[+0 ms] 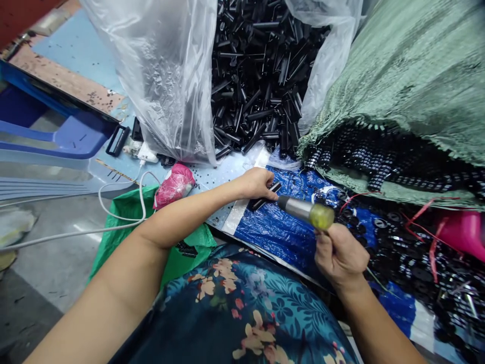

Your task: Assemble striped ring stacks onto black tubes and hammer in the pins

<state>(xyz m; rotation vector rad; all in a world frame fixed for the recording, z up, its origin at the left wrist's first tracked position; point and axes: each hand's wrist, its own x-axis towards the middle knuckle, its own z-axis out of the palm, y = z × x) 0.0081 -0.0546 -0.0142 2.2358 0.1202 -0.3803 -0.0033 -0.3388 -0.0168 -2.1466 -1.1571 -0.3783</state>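
Observation:
My left hand (pixel 259 183) is closed on a short black plastic piece (pixel 270 196), which lies low over the blue plastic sheet (pixel 282 230) on the table. Its fingers cover part of the piece. In my right hand (pixel 341 253) is a mallet (pixel 299 208) with a black end, a silver middle band and a yellow end. The fist wraps round the handle, most of which is hidden. The mallet's black end hangs just right of the black piece; whether they touch, I cannot tell.
A clear plastic bag (pixel 166 76) spills black tubes (pixel 261 101) ahead. At right, a green woven sack (pixel 413 76) holds black toothed strips; loose black parts (pixel 420 273) and a pink container (pixel 464 232) lie nearby. Left are a blue chair (pixel 76 134), white cable (pixel 144 197) and green bag (pixel 121 237).

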